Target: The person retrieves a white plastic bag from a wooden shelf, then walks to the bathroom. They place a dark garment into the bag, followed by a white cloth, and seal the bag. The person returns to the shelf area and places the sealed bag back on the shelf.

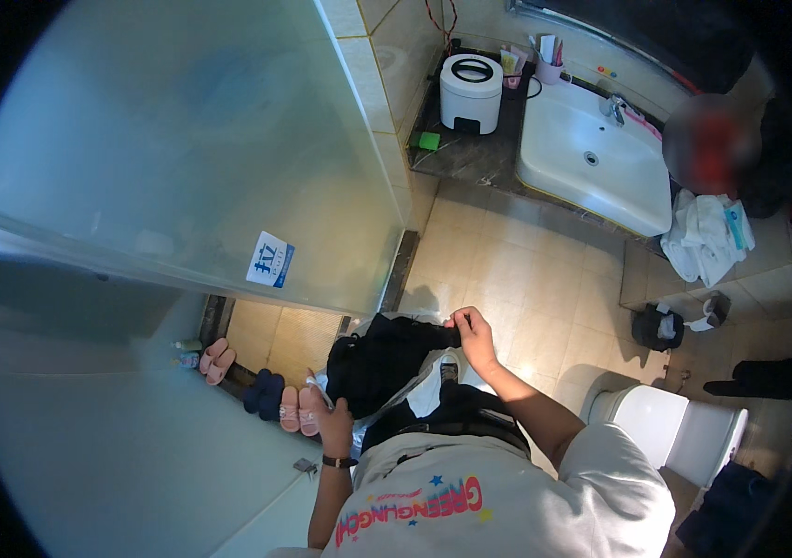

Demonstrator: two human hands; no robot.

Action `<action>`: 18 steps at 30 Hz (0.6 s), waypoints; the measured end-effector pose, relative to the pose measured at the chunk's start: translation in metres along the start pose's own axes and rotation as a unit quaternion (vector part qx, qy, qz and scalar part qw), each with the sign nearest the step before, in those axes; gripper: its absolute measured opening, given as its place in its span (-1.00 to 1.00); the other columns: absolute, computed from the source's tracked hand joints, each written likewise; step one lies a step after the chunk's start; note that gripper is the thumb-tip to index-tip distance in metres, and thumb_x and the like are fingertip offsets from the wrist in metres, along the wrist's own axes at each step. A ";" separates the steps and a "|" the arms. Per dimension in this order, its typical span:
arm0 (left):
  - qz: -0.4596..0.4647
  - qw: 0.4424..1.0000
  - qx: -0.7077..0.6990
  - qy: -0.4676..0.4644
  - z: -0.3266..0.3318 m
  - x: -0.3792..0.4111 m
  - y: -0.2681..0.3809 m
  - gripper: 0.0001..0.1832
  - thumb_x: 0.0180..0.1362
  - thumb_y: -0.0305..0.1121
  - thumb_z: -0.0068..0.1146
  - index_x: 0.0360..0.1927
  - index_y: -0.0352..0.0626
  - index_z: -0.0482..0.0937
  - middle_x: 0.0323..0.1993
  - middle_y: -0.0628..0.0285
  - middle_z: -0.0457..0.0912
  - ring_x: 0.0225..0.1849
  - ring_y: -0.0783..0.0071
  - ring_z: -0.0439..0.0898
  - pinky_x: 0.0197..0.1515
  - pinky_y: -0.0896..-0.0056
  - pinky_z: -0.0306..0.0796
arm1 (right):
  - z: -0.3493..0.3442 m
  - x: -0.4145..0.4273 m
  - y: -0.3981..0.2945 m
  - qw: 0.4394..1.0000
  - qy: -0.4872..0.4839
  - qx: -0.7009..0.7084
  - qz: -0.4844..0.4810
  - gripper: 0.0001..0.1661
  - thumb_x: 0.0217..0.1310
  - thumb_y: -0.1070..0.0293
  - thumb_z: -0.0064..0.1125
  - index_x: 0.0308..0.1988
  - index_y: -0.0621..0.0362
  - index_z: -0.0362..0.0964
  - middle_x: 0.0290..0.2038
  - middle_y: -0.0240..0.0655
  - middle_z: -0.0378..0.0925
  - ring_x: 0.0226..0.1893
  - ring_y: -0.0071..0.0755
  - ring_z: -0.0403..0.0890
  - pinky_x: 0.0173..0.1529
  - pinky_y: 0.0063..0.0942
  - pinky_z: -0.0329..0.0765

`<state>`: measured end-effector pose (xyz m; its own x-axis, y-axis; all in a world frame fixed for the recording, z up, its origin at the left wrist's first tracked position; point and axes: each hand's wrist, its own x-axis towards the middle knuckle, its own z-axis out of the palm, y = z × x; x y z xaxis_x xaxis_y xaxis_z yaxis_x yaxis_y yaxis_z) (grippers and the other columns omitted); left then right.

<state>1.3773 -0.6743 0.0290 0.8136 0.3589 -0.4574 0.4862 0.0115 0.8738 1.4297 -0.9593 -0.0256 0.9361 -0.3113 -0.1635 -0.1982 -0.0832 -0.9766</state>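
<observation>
A bunched black garment (382, 359) spreads between my hands, in front of my waist. My right hand (476, 342) pinches its right end between thumb and fingers. At its lower left, my left hand (333, 422) closes around a whitish, plastic-looking edge, with the thumb against the black cloth. Translucent whitish material (427, 363) shows under and beside the garment; whether it is a bag cannot be told. A dark watch strap circles my left wrist. One of my shoes shows just below the garment's right part.
A frosted glass panel (228, 139) stands close ahead on the left. Pink slippers (289, 408) and dark slippers (263, 394) line a dark sill. Right are a white toilet (647, 418), a small black bin (657, 328) and a washbasin (594, 160) with folded white towels (703, 234) beside it.
</observation>
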 end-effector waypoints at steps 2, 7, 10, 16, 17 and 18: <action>0.037 0.997 0.054 -0.046 0.010 -0.010 0.021 -0.19 -0.05 -0.67 -0.12 0.36 -0.08 0.00 -0.21 0.20 0.35 -0.55 0.59 0.33 -0.60 0.61 0.25 | -0.002 0.000 0.002 0.991 -0.080 -0.105 -0.029 -0.84 0.24 0.37 -0.06 -0.27 0.23 0.38 -0.38 -0.15 0.55 -0.27 -0.22 0.58 -0.17 -0.38 0.49; 0.121 0.980 0.148 -0.046 0.011 -0.016 0.011 -0.24 -0.05 -0.67 -0.14 0.33 -0.23 0.05 -0.01 0.04 0.43 -0.34 0.43 0.48 -0.34 0.53 0.40 | 0.029 -0.001 -0.006 0.875 -0.265 -0.379 -0.142 -0.67 -0.07 0.53 0.06 -0.18 0.22 0.35 -0.18 0.03 0.48 -0.18 0.15 0.53 -0.15 -0.10 0.50; 0.116 0.985 0.122 -0.033 0.017 -0.033 0.042 -0.26 -0.04 -0.66 -0.13 0.33 -0.22 0.08 -0.04 0.04 0.45 -0.35 0.43 0.49 -0.35 0.54 0.39 | 0.045 0.009 0.053 0.840 -0.266 -0.469 -0.060 -0.53 -0.07 0.42 0.17 -0.07 0.21 0.28 -0.08 0.10 0.39 -0.15 0.17 0.52 -0.14 -0.12 0.51; 0.147 0.985 0.082 -0.039 0.000 -0.033 0.030 -0.24 -0.06 -0.67 -0.15 0.33 -0.14 0.09 0.20 -0.11 0.31 0.14 0.13 0.39 0.12 0.39 0.28 | 0.030 0.014 0.189 0.819 -0.493 0.273 0.108 -0.22 0.19 0.05 0.06 0.26 0.23 0.06 0.21 -0.35 0.23 0.09 -0.45 0.36 0.17 -0.43 0.31; 0.098 0.992 0.073 -0.040 -0.010 -0.030 0.011 -0.24 -0.06 -0.67 -0.14 0.33 -0.16 0.09 0.24 -0.15 0.25 0.25 0.06 0.30 0.20 0.36 0.21 | 0.041 0.013 0.180 0.789 -0.527 0.271 0.162 -0.22 0.18 0.04 0.07 0.26 0.22 0.07 0.21 -0.35 0.24 0.10 -0.46 0.36 0.17 -0.43 0.31; 0.116 0.989 0.090 -0.028 -0.014 -0.034 0.016 -0.24 -0.06 -0.67 -0.14 0.33 -0.17 0.09 0.24 -0.16 0.25 0.25 0.04 0.29 0.21 0.35 0.21 | 0.051 0.010 0.161 0.778 -0.545 0.225 0.216 -0.22 0.18 0.04 0.08 0.26 0.21 0.07 0.21 -0.35 0.24 0.10 -0.46 0.35 0.17 -0.44 0.31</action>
<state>1.3527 -0.6732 0.0609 0.9236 0.2802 -0.2617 0.3300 -0.2334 0.9147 1.4222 -0.9274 -0.1921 0.5491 0.7903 -0.2719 -0.6704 0.2222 -0.7080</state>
